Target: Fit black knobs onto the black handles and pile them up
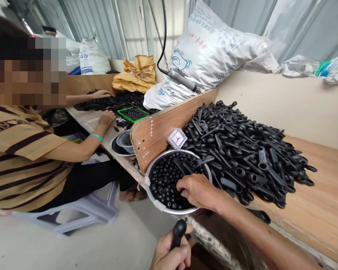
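Observation:
My left hand, low in the middle of the view, is closed around a black plastic crank handle, its rounded end pointing up. Above it stands a round metal basin full of small black round knobs. My right hand reaches over the basin's right side, its fingers curled down among the knobs. Whatever its fingertips pinch is hidden. A few loose black handles lie across the basin's far rim, beside a big heap of similar handles on the table.
A wooden divider stands behind the basin, with a small clock against it. A power screwdriver hangs above. At left, a co-worker sits by black parts and a green tray. White sacks lie behind.

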A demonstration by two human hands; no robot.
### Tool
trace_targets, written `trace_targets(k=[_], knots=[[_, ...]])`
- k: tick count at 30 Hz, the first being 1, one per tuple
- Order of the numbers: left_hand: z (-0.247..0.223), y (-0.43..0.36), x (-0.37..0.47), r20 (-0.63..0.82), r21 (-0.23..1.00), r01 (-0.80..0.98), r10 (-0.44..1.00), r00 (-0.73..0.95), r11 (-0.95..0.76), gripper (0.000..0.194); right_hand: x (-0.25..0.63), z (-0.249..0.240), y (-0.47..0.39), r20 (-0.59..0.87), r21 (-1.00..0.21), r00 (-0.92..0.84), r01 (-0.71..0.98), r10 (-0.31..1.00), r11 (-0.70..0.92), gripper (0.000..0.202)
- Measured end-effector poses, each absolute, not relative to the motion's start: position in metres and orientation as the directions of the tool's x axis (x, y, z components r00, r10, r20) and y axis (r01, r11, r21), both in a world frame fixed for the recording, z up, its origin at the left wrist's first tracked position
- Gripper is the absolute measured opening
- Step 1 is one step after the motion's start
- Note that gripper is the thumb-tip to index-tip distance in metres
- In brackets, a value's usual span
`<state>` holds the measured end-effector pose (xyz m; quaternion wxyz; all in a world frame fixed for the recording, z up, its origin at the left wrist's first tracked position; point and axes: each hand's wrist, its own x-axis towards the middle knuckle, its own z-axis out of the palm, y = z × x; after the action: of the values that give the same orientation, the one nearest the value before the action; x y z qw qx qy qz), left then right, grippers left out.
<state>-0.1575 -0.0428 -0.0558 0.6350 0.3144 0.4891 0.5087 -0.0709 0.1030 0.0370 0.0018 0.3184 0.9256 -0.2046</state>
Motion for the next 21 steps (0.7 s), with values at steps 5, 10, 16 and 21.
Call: trace_targets(k=[5,10,16,21], knots=[[-0.043,-0.031,-0.133,-0.305,0.872,-0.384,0.951,0.06,0.304,0.028,-0.009,0.032,0.086,0.036,-0.908,-0.627,0.305,0.778,0.288,0.023],[-0.026,-0.013,-0.094,-0.258,0.919,-0.275,0.959,0.121,0.282,0.026,0.049,0.016,0.046,-0.137,-0.948,-0.377,-0.219,0.916,-0.232,0.017],[-0.016,0.007,-0.046,-0.216,0.951,-0.176,0.955,0.204,0.253,0.027,0.092,-0.005,0.006,-0.194,-0.758,-0.246,-0.577,0.95,-0.304,0.02],[-0.005,0.012,-0.017,-0.201,0.937,-0.244,0.957,0.207,0.25,0.027,0.109,-0.007,-0.018,-0.198,-0.741,-0.173,-0.618,0.965,-0.263,0.022]])
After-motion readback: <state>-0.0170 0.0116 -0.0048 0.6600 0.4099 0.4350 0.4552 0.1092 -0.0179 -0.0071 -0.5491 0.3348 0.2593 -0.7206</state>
